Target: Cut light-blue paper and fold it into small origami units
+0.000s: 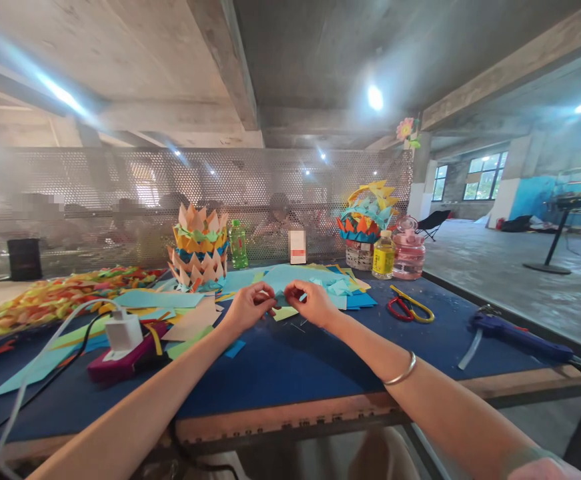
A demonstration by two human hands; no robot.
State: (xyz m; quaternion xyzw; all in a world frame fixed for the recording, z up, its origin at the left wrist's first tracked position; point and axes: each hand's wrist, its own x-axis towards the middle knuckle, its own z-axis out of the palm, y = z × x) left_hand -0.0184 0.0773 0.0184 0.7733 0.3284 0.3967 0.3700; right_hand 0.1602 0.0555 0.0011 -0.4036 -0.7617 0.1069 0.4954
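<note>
A small blue-green piece of paper (280, 299) spans the gap between my two hands above the blue tabletop. My left hand (253, 305) pinches its left side, thumb against curled fingers. From the other side my right hand (314, 304), also closed in a pinch, grips the same piece; its exact folds are too small to make out. Beneath and behind the hands lie a yellow-green paper scrap (285, 313) and a large light-blue paper sheet (270, 277). Several folded light-blue paper pieces (337, 285) are heaped just beyond my right hand.
Pointed paper crowns (197, 250) stand stacked at the back left. Scissors (410, 309) and a blue glue gun (520, 337) lie at right, near a yellow-labelled bottle (383, 257) and pink bottle (409, 250). A purple power strip (115, 360) with cables sits at left.
</note>
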